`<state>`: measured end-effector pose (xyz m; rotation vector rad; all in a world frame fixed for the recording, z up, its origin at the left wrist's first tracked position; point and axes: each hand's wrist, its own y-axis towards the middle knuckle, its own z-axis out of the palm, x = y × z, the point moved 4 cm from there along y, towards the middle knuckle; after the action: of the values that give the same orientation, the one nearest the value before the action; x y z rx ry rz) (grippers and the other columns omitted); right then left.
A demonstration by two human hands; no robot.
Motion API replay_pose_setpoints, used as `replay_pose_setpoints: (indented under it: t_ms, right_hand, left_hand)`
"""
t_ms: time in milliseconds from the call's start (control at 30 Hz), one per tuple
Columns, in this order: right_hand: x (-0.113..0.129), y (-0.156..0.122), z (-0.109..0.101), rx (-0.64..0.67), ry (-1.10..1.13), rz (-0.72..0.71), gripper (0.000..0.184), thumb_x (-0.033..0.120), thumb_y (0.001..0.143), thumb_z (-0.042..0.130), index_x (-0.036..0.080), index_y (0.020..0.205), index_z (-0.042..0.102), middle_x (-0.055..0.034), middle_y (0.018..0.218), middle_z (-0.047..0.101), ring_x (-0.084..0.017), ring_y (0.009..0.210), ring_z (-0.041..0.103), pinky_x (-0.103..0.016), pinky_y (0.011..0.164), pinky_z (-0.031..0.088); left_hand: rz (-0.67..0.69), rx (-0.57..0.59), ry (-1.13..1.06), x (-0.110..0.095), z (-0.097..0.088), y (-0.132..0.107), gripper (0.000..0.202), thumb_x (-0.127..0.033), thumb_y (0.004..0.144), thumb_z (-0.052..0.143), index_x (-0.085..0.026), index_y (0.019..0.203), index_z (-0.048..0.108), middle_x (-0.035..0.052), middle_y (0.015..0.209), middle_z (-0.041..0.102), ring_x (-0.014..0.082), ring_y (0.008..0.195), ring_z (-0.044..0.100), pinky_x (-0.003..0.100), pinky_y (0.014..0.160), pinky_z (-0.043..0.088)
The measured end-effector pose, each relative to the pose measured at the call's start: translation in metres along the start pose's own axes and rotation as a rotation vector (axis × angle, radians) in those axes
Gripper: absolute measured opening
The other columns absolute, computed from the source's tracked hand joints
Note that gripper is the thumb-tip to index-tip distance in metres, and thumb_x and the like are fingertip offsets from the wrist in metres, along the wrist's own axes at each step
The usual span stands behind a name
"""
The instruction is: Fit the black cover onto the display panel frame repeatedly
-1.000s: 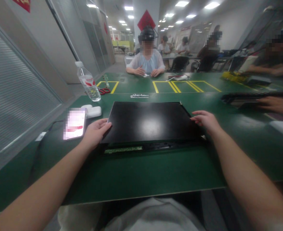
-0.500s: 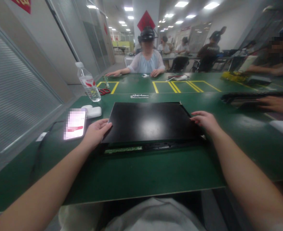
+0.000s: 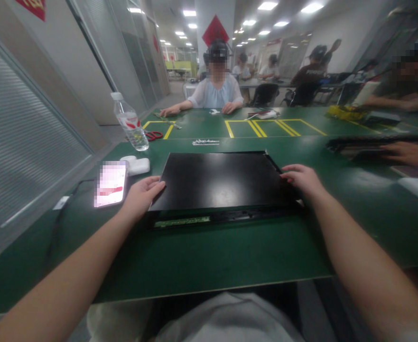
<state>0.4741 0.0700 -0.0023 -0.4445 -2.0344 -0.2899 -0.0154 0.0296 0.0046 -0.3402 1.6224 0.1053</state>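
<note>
A flat black screen panel (image 3: 209, 183) lies over a black frame (image 3: 278, 166) on the green table. The panel sits a little askew, so the frame shows along the right and back edges. Along the near side, a green circuit board strip (image 3: 182, 222) is exposed in the frame. My left hand (image 3: 143, 192) pinches the panel's left edge, thumb on top. At the right edge, my right hand (image 3: 303, 179) has its fingers closed on the panel's side; their tips are partly hidden.
To the left are a phone (image 3: 112, 184), a white case (image 3: 137, 165), a water bottle (image 3: 130, 123) and red-handled scissors (image 3: 154, 136). Small white strips (image 3: 206, 142) lie behind the panel. A co-worker (image 3: 216, 85) sits opposite; another person's hand (image 3: 404, 153) is at the right.
The panel has shifted slightly toward me and left, showing more of the frame's back edge. Across the table, the co-worker's thin strip has gone from upright to lying down.
</note>
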Motion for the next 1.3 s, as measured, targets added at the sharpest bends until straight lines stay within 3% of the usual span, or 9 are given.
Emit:
replay_pose_setpoints:
  t_ms: [200,633,900,1300]
  right_hand:
    - [-0.0002,0.0005,0.0001,-0.003,0.001,0.006,0.019,0.019,0.065,0.076,0.022,0.083,0.078,-0.0018,0.066,0.067,-0.018,0.065,0.058,-0.032,0.064,0.046]
    - [0.0023,-0.0021,-0.0015,-0.003,-0.124,0.006,0.02,0.024,0.069,0.074,0.023,0.088,0.079,-0.0005,0.063,0.064,-0.021,0.069,0.062,-0.033,0.066,0.047]
    - [0.0002,0.0015,-0.0002,-0.017,-0.145,0.007,0.028,0.025,0.067,0.073,0.02,0.093,0.08,-0.0003,0.062,0.064,-0.021,0.069,0.062,-0.033,0.069,0.047]
    - [0.0024,-0.0021,0.0001,-0.009,-0.163,-0.002,0.027,0.027,0.068,0.072,0.02,0.093,0.08,-0.0017,0.062,0.065,-0.021,0.067,0.06,-0.034,0.067,0.046]
  left_hand:
    - [-0.014,0.005,-0.03,-0.0003,0.0017,-0.0013,0.018,-0.004,0.081,0.077,-0.018,0.093,0.077,0.0049,0.073,0.082,0.0193,0.068,0.078,0.024,0.063,0.06]
    - [0.001,0.022,-0.035,0.0009,0.0004,-0.0005,0.019,-0.006,0.082,0.079,-0.017,0.097,0.075,0.0044,0.074,0.081,0.0179,0.069,0.077,0.022,0.063,0.06]
    - [-0.011,0.032,0.038,0.0045,-0.0003,0.0037,0.018,-0.007,0.092,0.069,-0.014,0.108,0.072,0.0066,0.086,0.084,0.0166,0.075,0.079,0.022,0.07,0.061]
    - [0.001,0.026,0.04,0.0043,-0.002,0.0033,0.017,-0.007,0.094,0.07,-0.015,0.109,0.073,0.0081,0.097,0.086,0.0145,0.077,0.08,0.018,0.068,0.06]
